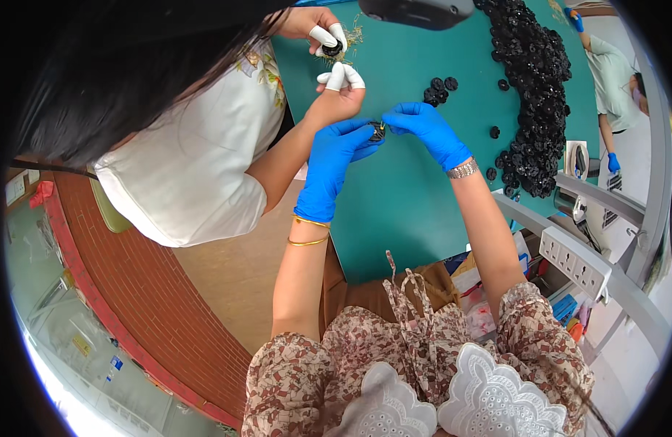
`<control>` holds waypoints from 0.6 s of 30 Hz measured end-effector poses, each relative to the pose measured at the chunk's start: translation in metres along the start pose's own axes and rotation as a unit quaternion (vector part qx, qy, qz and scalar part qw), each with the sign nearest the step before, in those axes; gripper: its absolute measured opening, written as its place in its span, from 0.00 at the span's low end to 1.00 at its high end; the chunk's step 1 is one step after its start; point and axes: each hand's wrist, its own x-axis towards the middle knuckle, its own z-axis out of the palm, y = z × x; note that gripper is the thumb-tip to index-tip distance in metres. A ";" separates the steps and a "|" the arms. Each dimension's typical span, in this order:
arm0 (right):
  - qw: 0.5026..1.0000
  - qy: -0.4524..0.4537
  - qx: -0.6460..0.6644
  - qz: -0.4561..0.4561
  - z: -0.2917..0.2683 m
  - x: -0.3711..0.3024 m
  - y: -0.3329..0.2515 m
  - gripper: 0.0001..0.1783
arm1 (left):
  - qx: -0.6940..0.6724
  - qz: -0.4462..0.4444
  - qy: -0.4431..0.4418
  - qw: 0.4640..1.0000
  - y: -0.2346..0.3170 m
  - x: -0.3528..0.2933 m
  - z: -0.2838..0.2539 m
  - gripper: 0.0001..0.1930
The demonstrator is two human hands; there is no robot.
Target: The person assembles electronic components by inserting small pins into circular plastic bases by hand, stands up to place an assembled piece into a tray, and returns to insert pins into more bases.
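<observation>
In blue gloves, both my hands are raised over the green table (401,207). Between the fingers of my left hand (330,164) is a small round black piece (377,132), with a thin yellowish bit showing on it. My right hand (432,135) comes in from the other side, thumb and fingertips pinched together close to that piece. Whether something tiny sits in this pinch is too small to tell. A small cluster of similar round black pieces (439,89) lies on the table beyond my right hand.
A long heap of black pieces (529,95) covers the table's right side. At my left, a co-worker's hands (340,84) in white finger covers hold a black piece beside thin gold-coloured strands (354,33). A metal frame with a white power strip (575,262) stands right.
</observation>
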 end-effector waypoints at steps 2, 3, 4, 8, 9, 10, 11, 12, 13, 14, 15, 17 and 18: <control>1.000 0.001 -0.008 -0.001 -0.001 0.000 0.001 0.13 | -0.004 0.000 -0.002 1.000 0.001 -0.001 0.002 0.12; 1.000 0.001 -0.024 0.001 -0.002 0.000 0.002 0.13 | -0.005 -0.001 0.004 1.000 0.001 -0.002 0.002 0.13; 0.999 0.007 -0.043 0.008 -0.002 0.001 0.002 0.14 | -0.010 0.001 0.002 1.000 0.002 -0.002 0.003 0.13; 0.999 0.007 -0.046 -0.001 0.000 0.002 0.003 0.14 | 0.008 0.006 0.010 1.000 0.003 -0.002 0.003 0.13; 0.998 0.011 -0.063 -0.009 0.001 0.003 0.002 0.14 | 0.012 0.008 0.010 1.000 0.003 -0.002 0.003 0.13; 0.996 0.025 -0.083 -0.002 0.002 0.002 0.002 0.14 | 0.013 0.007 0.006 1.000 0.003 -0.002 0.003 0.13; 0.997 0.014 -0.080 -0.015 0.002 0.002 0.001 0.14 | 0.015 0.008 0.011 1.000 0.003 -0.002 0.002 0.13; 0.996 0.021 -0.087 -0.017 0.003 0.001 0.001 0.14 | 0.021 0.016 0.009 1.000 0.003 -0.002 0.002 0.13; 0.995 0.029 -0.092 -0.020 0.004 0.000 0.000 0.14 | 0.026 0.015 0.006 1.000 0.003 -0.001 0.002 0.13; 0.995 0.028 -0.096 -0.021 0.004 0.000 -0.002 0.14 | 0.027 0.026 0.005 0.999 0.004 -0.001 0.001 0.13; 0.995 0.022 -0.095 -0.032 0.004 0.000 -0.003 0.14 | 0.029 0.021 0.007 0.999 0.004 -0.002 0.001 0.13; 0.994 0.016 -0.095 -0.043 0.004 0.000 -0.004 0.13 | 0.031 0.015 0.009 0.999 0.005 -0.002 0.000 0.13; 0.991 0.012 -0.120 -0.056 0.004 0.000 -0.006 0.13 | 0.053 0.025 0.000 0.998 0.006 -0.003 0.000 0.14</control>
